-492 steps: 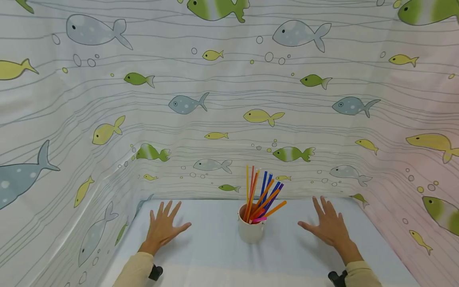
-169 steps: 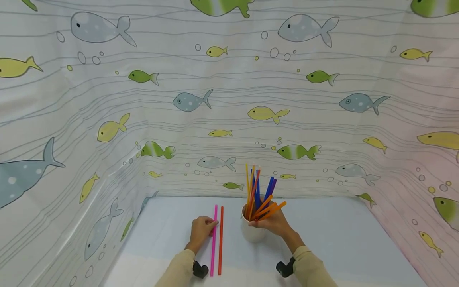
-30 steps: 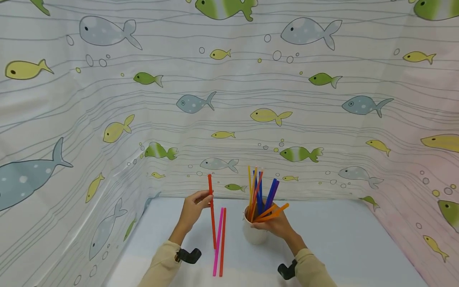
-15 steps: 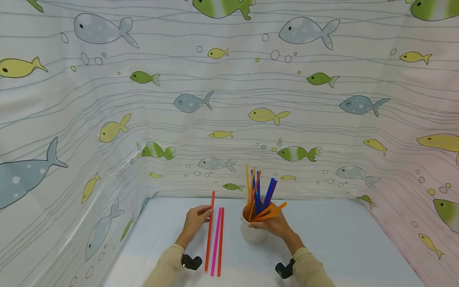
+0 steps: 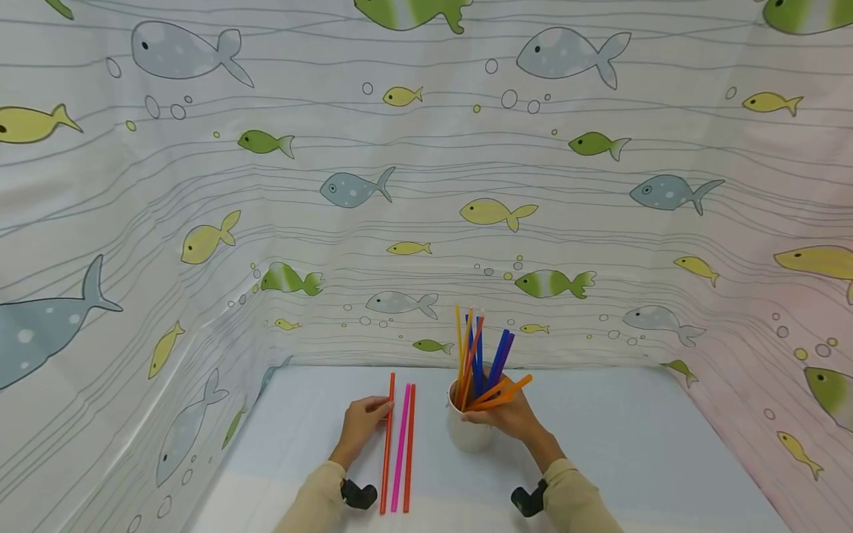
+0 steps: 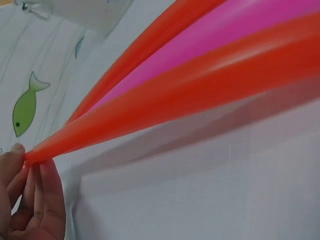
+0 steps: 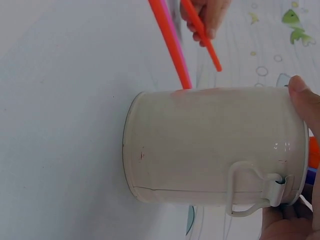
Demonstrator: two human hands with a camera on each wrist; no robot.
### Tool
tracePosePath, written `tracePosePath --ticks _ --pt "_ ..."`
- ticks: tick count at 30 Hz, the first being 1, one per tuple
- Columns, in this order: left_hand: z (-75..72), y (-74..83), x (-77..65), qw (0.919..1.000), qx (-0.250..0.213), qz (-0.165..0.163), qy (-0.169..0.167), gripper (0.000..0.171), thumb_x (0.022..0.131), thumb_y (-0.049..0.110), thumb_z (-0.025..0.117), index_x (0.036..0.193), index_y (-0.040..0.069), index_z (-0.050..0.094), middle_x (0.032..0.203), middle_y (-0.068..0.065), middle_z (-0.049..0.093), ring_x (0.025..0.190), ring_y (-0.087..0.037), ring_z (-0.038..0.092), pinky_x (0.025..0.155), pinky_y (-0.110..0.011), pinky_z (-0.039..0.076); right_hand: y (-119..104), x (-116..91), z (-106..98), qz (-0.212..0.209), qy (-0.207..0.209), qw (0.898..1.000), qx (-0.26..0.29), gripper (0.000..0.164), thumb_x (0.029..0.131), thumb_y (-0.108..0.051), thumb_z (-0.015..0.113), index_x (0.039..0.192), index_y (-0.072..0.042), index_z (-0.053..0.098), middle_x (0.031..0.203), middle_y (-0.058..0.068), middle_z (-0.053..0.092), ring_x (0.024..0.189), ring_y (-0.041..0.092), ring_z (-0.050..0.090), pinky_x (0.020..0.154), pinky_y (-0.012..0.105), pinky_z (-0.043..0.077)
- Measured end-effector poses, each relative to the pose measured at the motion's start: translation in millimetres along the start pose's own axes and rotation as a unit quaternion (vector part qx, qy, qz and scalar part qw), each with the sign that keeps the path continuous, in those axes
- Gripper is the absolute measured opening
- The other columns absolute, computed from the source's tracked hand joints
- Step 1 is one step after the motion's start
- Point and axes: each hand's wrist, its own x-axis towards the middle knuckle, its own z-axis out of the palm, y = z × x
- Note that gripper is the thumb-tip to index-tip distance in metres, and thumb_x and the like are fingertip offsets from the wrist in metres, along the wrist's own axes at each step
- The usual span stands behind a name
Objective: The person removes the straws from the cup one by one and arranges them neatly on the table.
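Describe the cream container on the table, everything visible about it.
The container is a short, slightly glossy cylinder that looks like painted metal, with a thin seam line running along its side and a few small reddish marks. A bent wire loop hangs on its wall from a tab near the open rim. It stands upright on the white table. Yellow, orange, red, blue and purple straws stick out of it. The right hand holds it near the rim.
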Motion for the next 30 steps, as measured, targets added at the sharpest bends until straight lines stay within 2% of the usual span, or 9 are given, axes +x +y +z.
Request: tracePosePath --ticks 10,20,26,30 --pt "5.4 -8.2 0.9 0.9994 0.026 -0.019 0.009 0.025 0.090 0.016 0.071 0.107 -0.003 0.071 0.092 -0.010 0.071 0.079 -0.018 0.068 0.065 -0.027 0.059 1.5 -2.4 0.0 0.004 -0.001 1.000 -0.002 0.069 0.074 -0.014 0.086 0.132 0.000 0.051 0.122 0.020 0.060 0.106 0.036 0.062 0.088 0.026 0.053" --pt "11.8 -10.1 7.8 0.9986 0.050 0.014 0.013 0.020 0.088 0.012 0.073 0.100 -0.004 0.073 0.085 -0.010 0.071 0.071 -0.018 0.069 0.061 -0.026 0.059 1.6 0.1 -0.4 -0.015 0.003 1.000 0.017 0.068 0.074 -0.011 0.086 0.131 0.002 0.051 0.122 0.022 0.060 0.106 0.038 0.062 0.089 0.023 0.052" --pt "13.2 -7.8 8.8 0.9967 0.076 0.028 0.008 0.018 0.087 0.010 0.074 0.096 -0.005 0.072 0.082 -0.010 0.071 0.068 -0.017 0.068 0.059 -0.027 0.058 1.7 0.6 -0.6 -0.023 0.004 1.000 0.004 0.070 0.073 -0.012 0.087 0.132 0.002 0.051 0.122 0.022 0.060 0.106 0.037 0.063 0.089 0.028 0.053" --pt "12.9 -5.2 9.4 0.9966 0.079 0.024 0.002 0.017 0.087 0.010 0.073 0.094 -0.005 0.072 0.080 -0.009 0.071 0.066 -0.017 0.068 0.061 -0.027 0.059 3.2 1.3 -0.8 -0.034 0.007 0.999 0.000 0.070 0.073 -0.011 0.087 0.132 0.002 0.051 0.121 0.023 0.060 0.104 0.038 0.063 0.088 0.030 0.054"
